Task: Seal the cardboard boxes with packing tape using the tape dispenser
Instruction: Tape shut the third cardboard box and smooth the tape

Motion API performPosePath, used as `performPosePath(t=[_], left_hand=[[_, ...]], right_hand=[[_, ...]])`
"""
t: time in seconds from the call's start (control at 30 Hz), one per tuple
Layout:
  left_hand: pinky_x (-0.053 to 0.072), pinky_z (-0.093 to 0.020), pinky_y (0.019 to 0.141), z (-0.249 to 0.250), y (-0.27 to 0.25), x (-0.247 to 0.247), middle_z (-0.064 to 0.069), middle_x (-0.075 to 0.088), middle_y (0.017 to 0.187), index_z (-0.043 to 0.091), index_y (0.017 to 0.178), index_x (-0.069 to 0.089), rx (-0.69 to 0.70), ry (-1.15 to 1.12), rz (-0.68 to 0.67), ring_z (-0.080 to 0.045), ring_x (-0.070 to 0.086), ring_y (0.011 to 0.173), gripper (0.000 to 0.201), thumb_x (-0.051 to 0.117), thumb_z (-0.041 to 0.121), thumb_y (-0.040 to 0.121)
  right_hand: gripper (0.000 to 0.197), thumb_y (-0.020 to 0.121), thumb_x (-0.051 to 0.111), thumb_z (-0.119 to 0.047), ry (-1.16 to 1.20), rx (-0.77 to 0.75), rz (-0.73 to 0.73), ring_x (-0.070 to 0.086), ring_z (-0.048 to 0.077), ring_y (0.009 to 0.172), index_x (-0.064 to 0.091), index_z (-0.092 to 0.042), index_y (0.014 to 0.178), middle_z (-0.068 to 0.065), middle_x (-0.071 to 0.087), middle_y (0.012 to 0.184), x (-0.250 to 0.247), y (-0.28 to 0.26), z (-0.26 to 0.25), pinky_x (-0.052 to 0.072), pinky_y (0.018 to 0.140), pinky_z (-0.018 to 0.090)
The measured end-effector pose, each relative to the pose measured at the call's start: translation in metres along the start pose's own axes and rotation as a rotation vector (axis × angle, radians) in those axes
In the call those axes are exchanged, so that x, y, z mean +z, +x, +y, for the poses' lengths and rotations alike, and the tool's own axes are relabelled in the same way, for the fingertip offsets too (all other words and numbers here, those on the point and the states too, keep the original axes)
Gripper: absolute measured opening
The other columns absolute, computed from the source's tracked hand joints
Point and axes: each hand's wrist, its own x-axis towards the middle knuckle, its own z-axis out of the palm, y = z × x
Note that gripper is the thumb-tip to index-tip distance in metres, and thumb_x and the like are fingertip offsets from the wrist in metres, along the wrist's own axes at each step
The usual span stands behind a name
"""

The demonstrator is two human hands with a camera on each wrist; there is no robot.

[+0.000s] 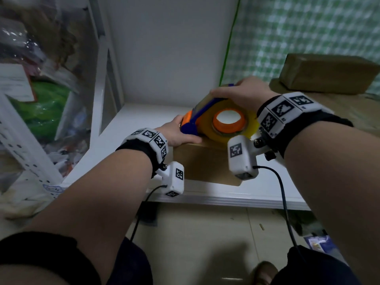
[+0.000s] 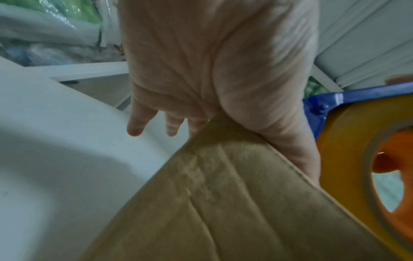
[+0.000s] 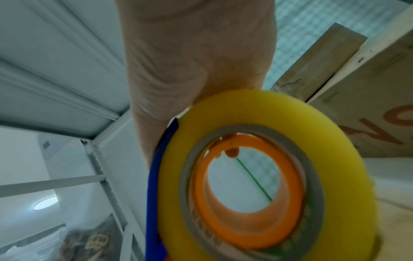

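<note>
On the white shelf, head view: my left hand (image 1: pixel 176 132) lies on the top edge of the cardboard box (image 1: pixel 203 163), thumb along the top, steadying it; my right hand (image 1: pixel 242 93) is wrapped over the tape dispenser (image 1: pixel 207 118), which sits tilted on the box top.
Other boxes, head view: a taped parcel (image 1: pixel 327 73) rests well apart at far right.
Left wrist view, hand pose: palm faces the camera, fingers (image 2: pixel 136 123) hang straight down past the box corner towards the shelf (image 2: pixel 44 141), relaxed and gripping nothing; thumb (image 2: pixel 297 150) lies flat along the box's top edge, beside the blue frame.
Left wrist view, box: a crease runs down the cardboard side.
Right wrist view, hand pose: the palm curls over the yellow tape roll (image 3: pixel 263 176) and blue frame; the fingertips are hidden, so the exact grip there I cannot tell.
Judgement, step in hand: laying tape across the box top.
Judgement, doing it well: keep the front of the dispenser pressed down, draw it straight along the seam, and hold the box firm with the left hand so it does not slide.
</note>
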Motion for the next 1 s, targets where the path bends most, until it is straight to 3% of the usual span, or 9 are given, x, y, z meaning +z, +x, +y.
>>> performPosePath(t=[0.1,0.23,0.4,0.5,0.67,0.8,0.83,0.9,1.0], left_hand=[[0.039,-0.041,0.106,0.004,-0.001,0.002,0.009,0.054,0.124,0.034,0.140,0.027,-0.011,0.056,-0.016,-0.017,0.051,0.116,0.102,0.081,0.058,0.056],[0.031,-0.045,0.112,0.006,0.004,0.002,0.007,0.049,0.139,0.041,0.144,0.017,-0.016,0.220,-0.006,-0.020,0.042,0.130,0.122,0.069,0.082,0.042],[0.027,-0.048,0.112,0.015,0.000,-0.001,-0.004,0.041,0.143,0.033,0.143,0.030,-0.070,0.468,0.026,-0.033,0.032,0.134,0.087,0.061,0.071,0.071],[0.010,-0.048,0.116,0.018,0.002,-0.001,-0.002,0.030,0.152,0.036,0.146,0.022,-0.035,0.515,-0.003,-0.035,0.012,0.142,0.082,0.058,0.064,0.078],[0.020,-0.042,0.108,0.019,0.003,0.001,-0.004,0.030,0.144,0.036,0.140,0.030,-0.058,0.562,-0.005,-0.031,0.014,0.139,0.068,0.057,0.060,0.082],[0.014,-0.048,0.112,0.020,0.006,0.001,0.003,0.026,0.147,0.033,0.141,0.032,-0.009,0.573,-0.015,-0.032,0.001,0.143,0.072,0.059,0.060,0.080],[0.014,-0.050,0.113,0.021,0.009,-0.001,0.003,0.029,0.145,0.031,0.141,0.034,0.017,0.588,-0.015,-0.032,0.003,0.144,0.075,0.060,0.063,0.078],[0.026,-0.051,0.110,0.028,0.014,-0.004,0.002,0.041,0.138,0.027,0.138,0.038,0.084,0.650,-0.024,-0.027,0.027,0.137,0.087,0.058,0.072,0.065],[0.038,-0.037,0.104,0.048,0.017,0.000,0.006,0.053,0.132,0.027,0.136,0.043,0.188,0.616,-0.161,-0.015,0.050,0.119,0.098,0.066,0.075,0.053]], right_hand=[[0.066,0.064,0.070,-0.069,0.031,0.025,-0.093,0.060,0.021,0.091,0.063,-0.014,0.099,0.002,0.063,0.099,-0.011,0.000,0.005,0.053,0.084,0.034],[0.069,0.066,0.071,-0.065,0.144,0.052,-0.200,0.054,0.021,0.095,0.055,-0.017,0.113,0.002,0.053,0.105,-0.019,-0.006,0.014,0.046,0.082,0.031],[0.048,0.066,0.075,-0.060,0.261,0.014,-0.233,0.065,0.021,0.089,0.057,-0.017,0.079,0.005,0.065,0.099,-0.022,-0.012,0.021,0.055,0.085,0.035],[0.035,0.071,0.073,-0.053,0.279,-0.017,-0.238,0.067,0.025,0.092,0.060,-0.021,0.072,0.011,0.068,0.102,-0.026,-0.015,0.024,0.055,0.088,0.039],[0.040,0.071,0.067,-0.058,0.213,0.010,-0.250,0.064,0.029,0.099,0.069,-0.019,0.081,0.012,0.068,0.108,-0.049,-0.013,0.043,0.050,0.095,0.044],[0.039,0.072,0.066,-0.058,0.165,0.045,-0.242,0.064,0.028,0.099,0.065,-0.020,0.078,0.011,0.067,0.108,-0.062,-0.014,0.054,0.049,0.096,0.044],[0.036,0.074,0.065,-0.057,0.151,0.036,-0.234,0.063,0.028,0.099,0.062,-0.021,0.075,0.011,0.066,0.108,-0.062,-0.016,0.054,0.049,0.096,0.043],[0.033,0.081,0.061,-0.054,0.118,0.008,-0.236,0.060,0.028,0.101,0.057,-0.024,0.068,0.012,0.062,0.107,-0.062,-0.018,0.052,0.048,0.097,0.042],[0.033,0.084,0.058,-0.052,0.084,-0.005,-0.247,0.057,0.027,0.097,0.053,-0.025,0.067,0.011,0.057,0.104,-0.062,-0.020,0.046,0.047,0.093,0.037]])
